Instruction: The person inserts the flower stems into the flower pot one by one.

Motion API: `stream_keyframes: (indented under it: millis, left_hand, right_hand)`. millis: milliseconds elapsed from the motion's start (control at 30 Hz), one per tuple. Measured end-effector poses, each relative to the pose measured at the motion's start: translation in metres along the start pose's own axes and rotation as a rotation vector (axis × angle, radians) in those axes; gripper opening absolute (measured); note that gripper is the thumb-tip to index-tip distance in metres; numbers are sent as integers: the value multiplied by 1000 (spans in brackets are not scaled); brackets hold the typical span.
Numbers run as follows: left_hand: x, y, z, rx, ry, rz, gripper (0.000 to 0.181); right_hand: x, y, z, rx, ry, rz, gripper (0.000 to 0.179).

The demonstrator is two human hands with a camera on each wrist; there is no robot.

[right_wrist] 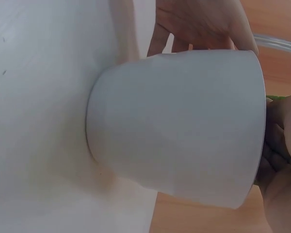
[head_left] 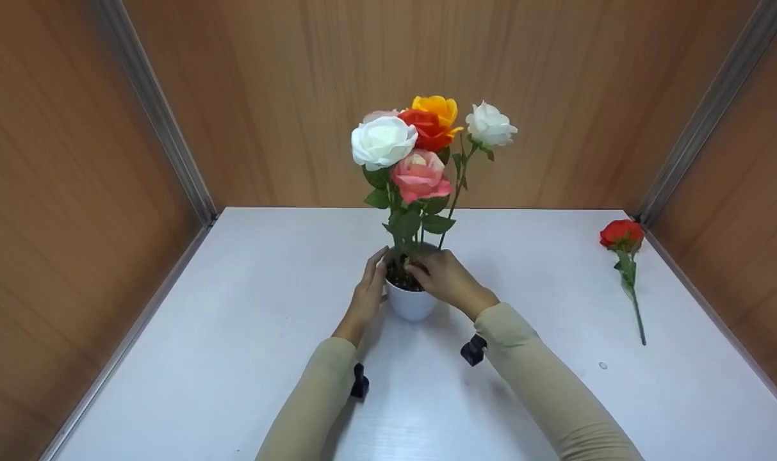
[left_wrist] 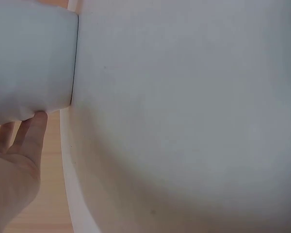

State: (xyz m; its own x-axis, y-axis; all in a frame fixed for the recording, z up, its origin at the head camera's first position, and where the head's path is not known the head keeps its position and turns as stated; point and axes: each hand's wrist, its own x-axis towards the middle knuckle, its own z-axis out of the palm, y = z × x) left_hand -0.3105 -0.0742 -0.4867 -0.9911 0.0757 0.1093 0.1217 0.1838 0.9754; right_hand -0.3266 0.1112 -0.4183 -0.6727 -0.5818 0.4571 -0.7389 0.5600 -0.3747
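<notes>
A white pot (head_left: 412, 302) with dark filling stands upright on the table, holding several artificial roses. Among them are a white rose (head_left: 384, 142), a pink rose (head_left: 421, 175), a red rose (head_left: 428, 129), an orange-yellow rose (head_left: 437, 109) and, leaning right, another white rose (head_left: 490, 125). My left hand (head_left: 367, 296) lies along the pot's left side, fingers mostly straight, fingertips touching its wall in the left wrist view. Over the rim, my right hand (head_left: 449, 280) has curled fingers pinching a stem low among the roses. Which rose that stem carries is hidden.
A separate red rose (head_left: 621, 235) with a green stem lies on the white table (head_left: 266, 275), at the right. Wood-grain panels (head_left: 266, 102) with metal edge strips enclose the back and sides. A small round mark (head_left: 603, 365) shows on the tabletop.
</notes>
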Motion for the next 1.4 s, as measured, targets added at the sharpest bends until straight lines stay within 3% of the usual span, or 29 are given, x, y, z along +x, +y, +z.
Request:
stream_keyframes:
  millis: [200, 500, 733, 1067, 1400]
  left_hand:
    - [0, -1, 0, 3, 5, 9, 50]
    - [-1, 1, -2, 18, -9, 8, 53]
    - [0, 1, -2, 2, 0, 17, 52]
    - [-1, -3, -1, 18, -6, 1, 53]
    - [-1, 0, -2, -7, -10, -15, 53]
  right_hand:
    - [4, -6, 2, 17, -50, 90, 14]
    - [2, -4, -3, 38, -47, 46, 23]
    - [1, -5, -7, 73, -99, 103, 15]
    - [-5, -5, -2, 102, -55, 126, 15]
    - [-10, -1, -9, 153, -59, 156, 27]
